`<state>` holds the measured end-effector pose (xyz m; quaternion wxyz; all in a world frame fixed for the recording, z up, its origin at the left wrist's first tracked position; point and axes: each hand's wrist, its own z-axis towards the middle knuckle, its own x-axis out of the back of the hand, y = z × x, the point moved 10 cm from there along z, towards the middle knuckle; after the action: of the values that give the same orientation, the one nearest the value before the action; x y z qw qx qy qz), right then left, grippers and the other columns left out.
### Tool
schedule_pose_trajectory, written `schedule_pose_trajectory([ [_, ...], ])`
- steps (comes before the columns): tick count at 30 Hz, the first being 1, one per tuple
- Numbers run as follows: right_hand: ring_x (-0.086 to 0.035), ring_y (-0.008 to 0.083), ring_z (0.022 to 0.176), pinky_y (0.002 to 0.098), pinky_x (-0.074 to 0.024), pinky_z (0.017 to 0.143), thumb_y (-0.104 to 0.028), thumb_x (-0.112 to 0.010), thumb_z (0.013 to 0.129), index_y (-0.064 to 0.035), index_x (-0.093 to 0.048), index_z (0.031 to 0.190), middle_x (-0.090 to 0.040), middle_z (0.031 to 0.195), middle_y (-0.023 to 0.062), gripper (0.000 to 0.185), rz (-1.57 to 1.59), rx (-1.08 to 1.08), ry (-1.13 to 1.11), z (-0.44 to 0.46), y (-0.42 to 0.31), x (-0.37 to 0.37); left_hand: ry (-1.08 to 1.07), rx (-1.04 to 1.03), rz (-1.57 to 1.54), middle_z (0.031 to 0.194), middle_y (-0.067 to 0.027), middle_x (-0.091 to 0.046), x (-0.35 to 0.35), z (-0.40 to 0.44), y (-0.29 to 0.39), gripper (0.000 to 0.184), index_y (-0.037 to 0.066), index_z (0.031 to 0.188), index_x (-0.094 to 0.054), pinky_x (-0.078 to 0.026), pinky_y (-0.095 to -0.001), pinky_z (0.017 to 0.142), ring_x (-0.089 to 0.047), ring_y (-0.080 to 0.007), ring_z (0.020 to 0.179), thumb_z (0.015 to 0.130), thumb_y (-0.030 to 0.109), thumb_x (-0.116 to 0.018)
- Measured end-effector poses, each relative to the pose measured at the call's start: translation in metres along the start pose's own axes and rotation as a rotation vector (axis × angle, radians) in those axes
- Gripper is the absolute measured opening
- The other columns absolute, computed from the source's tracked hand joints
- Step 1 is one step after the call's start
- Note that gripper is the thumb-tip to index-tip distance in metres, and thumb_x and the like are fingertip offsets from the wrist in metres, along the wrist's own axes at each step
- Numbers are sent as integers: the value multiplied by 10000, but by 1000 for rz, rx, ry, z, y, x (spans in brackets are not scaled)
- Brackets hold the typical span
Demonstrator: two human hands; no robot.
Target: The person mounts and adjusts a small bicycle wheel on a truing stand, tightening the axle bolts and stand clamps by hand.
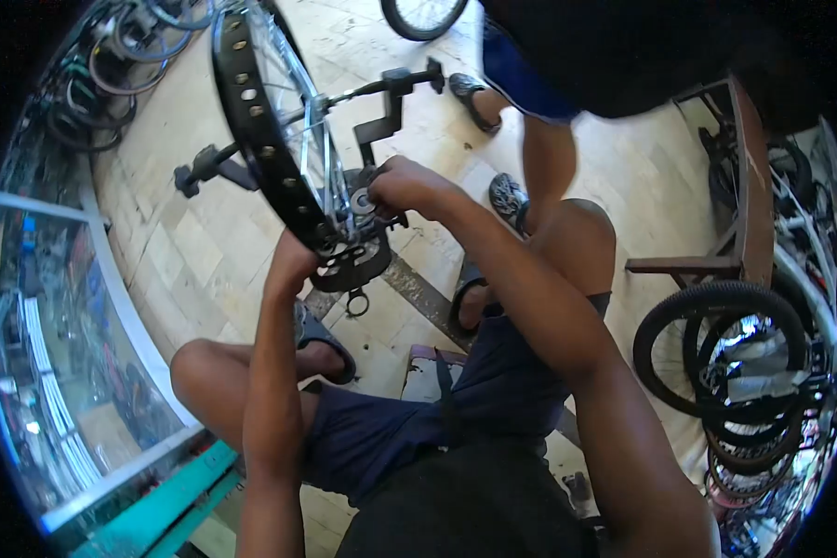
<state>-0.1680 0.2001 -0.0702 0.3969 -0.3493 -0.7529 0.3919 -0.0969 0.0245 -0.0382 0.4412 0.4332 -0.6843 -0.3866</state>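
A black bicycle wheel rim (271, 153) with a row of holes stands upright in a dark wheel truing stand (349, 272), its spokes running to the axle. My right hand (409, 187) is closed at the right side of the stand, beside a round metal part (362, 201); what its fingers grip is hidden. Low on the left, my left hand (297, 256) is against the bottom of the rim and the stand. Its fingers are hidden behind them. A small ring (357, 302) hangs below the stand.
Another person (549, 153) stands just beyond my right arm. On the left is a glass display case (74, 344), with a green bench (158, 502) near it. Several tyres (721, 349) and a wooden bench (750, 186) are at the right. More wheels (126, 56) lean at the upper left.
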Motion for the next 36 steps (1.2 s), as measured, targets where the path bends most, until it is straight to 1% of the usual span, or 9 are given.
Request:
schedule_pose_trajectory([
  [2,-620,181,573,333,-469,518,-94,-615,796,71,-729,840,-673,691,123,205,-18,-1,-23,-18,-12,2,-120,-11,-133,1020,-21,-694,4,19,-35,330,37,1209,-689,-517,-266,719,-630,-125,859,900,150,-716],
  [12,-704,262,745,373,-550,650,-98,-677,792,-7,-759,1023,-741,873,171,262,-161,138,45,-14,-18,-11,-126,50,-123,1096,-59,-691,7,9,-33,393,27,1331,-596,-526,-264,724,-643,-129,906,978,197,-629],
  [16,-729,303,923,408,-559,821,-135,-708,799,-32,-757,1077,-755,993,196,301,-241,148,93,-21,-29,-17,-65,96,-120,1081,-48,-695,3,0,-23,353,21,1293,-632,-496,-250,728,-627,-117,869,973,171,-645],
  [17,-729,303,923,408,-559,821,-135,-708,799,-32,-757,1077,-755,993,196,301,-242,155,91,-23,-31,-20,31,67,-242,828,33,-638,1,-3,-12,173,67,1011,-725,-370,-247,530,-518,-67,654,922,215,-718],
  [22,-727,224,778,359,-567,738,-104,-733,861,2,-728,1128,-761,924,151,288,-42,208,13,-38,-41,-34,88,-40,-230,776,32,-633,4,-10,9,147,54,937,-722,-370,-262,499,-541,-67,641,861,166,-780],
  [24,-737,353,893,406,-563,811,-145,-771,801,-21,-765,1044,-749,929,221,274,89,154,65,-25,-23,-36,174,-64,-124,730,27,-621,13,-8,-2,134,42,900,-713,-370,-267,493,-535,-71,609,855,157,-768],
  [30,-738,280,831,381,-569,775,-152,-775,800,-33,-772,1043,-754,889,195,271,84,109,-11,-10,-10,-45,317,-50,-10,698,-14,-655,18,-21,14,122,13,853,-727,-383,-298,488,-560,-93,571,857,135,-732],
  [34,-672,158,695,308,-545,597,-31,-702,892,26,-688,1172,-704,875,95,286,76,140,-6,-17,-21,-45,289,-11,-54,711,-30,-684,19,-20,7,125,11,895,-749,-405,-284,504,-592,-102,572,864,132,-737],
  [36,-732,336,913,400,-563,820,-163,-766,815,-34,-747,1085,-745,950,221,300,97,38,-2,-21,-13,-45,233,34,-74,722,-35,-691,16,-20,2,125,3,914,-754,-411,-275,504,-599,-104,572,867,117,-734],
])
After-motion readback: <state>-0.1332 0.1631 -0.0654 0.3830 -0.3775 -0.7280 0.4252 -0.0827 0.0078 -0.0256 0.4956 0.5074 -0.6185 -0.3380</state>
